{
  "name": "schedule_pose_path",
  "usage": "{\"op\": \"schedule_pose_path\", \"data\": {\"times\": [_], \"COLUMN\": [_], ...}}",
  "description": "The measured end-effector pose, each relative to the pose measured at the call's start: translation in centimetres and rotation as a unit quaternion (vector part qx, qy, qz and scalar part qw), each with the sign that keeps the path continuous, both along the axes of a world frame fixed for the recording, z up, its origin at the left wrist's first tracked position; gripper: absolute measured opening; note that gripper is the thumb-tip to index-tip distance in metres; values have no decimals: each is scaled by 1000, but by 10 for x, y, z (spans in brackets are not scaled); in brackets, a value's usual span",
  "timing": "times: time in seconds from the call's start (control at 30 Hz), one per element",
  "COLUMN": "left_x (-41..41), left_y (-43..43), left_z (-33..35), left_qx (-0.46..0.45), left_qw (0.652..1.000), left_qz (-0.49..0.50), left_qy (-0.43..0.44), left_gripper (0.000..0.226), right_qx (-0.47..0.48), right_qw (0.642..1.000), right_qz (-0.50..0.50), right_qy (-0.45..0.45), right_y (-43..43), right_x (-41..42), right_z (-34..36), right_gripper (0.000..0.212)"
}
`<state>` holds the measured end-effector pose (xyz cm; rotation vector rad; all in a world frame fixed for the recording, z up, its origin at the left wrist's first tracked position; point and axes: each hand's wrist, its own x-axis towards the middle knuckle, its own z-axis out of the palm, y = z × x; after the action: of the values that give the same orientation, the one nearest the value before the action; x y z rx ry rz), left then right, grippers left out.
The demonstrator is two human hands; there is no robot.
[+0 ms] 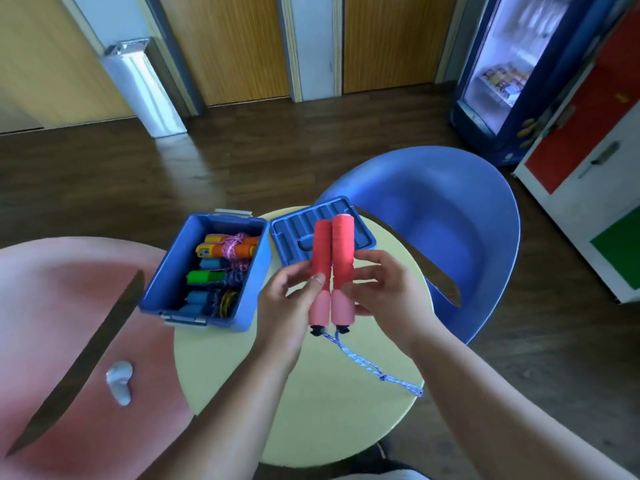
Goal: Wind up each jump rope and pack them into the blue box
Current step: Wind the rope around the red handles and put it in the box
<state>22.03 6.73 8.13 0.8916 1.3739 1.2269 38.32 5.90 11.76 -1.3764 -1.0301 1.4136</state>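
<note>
Left grip (287,301): raised above the bench, palm turned inward, forearm coming in from the lower left. The thumb lies across the front of the left handle and the fingers are curled behind it, so it is closed on that handle.
Right grip (384,285): level with the left and opposite it, forearm coming in from the lower right. The fingertips are curled against the right handle's outer side, holding it.
Bench (311,403): round, pale yellow-green top.
Blue box (165,271): stands open at the bench's left edge, grey latches at its near and far ends.
Box contents (221,271): wound ropes with orange, green and blue handles, with pink and yellow cord among them.
Lid (282,239): lies inner side up, just right of the box, beyond the handles.
Room: dark wood floor (242,161). A blue chair (450,216) stands beyond the bench on the right and a pink seat (69,299) on the left. A lit glass-door fridge (512,64) stands at the upper right beside a cabinet (588,140) with red and green panels.
Handles (332,265): two, pressed side by side between the grips, nearly upright, red above and pink foam below, black caps at the bottom.
Rope (360,358): blue-white cord that leaves both caps below the grips and trails down to the right across the bench top, unwound.
</note>
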Motion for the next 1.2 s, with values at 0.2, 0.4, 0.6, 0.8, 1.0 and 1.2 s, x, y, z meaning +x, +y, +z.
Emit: {"op": "schedule_pose_path", "data": {"times": [0.2, 0.4, 0.6, 0.8, 1.0, 1.2], "left_x": [-58, -107, -140, -159, -182, -154], "left_y": [-43, -91, -120, -123, -103, -73], "left_z": [35, 47, 57, 69, 101, 110], "left_qx": [44, 51, 87, 75, 17, 82], "left_qw": [997, 996, 993, 992, 964, 993], "left_qz": [31, -41, -69, -99, -262, -83], "left_qy": [-50, -60, -26, -1, 34, -4], "left_gripper": [5, 36, 57, 57, 58, 62], "right_qx": [38, 41, 8, -13, 67, 73], "right_qw": [999, 998, 986, 996, 994, 993], "right_qz": [28, 3, -50, -51, 59, 32], "right_qy": [13, 53, 160, 77, -60, 83], "right_y": [-37, -75, -102, -111, -92, -75], "right_x": [-60, -116, -151, -149, -98, -75], "right_z": [40, 51, 47, 48, 83, 85], "right_gripper": [52, 33, 27, 38, 37, 26]}}
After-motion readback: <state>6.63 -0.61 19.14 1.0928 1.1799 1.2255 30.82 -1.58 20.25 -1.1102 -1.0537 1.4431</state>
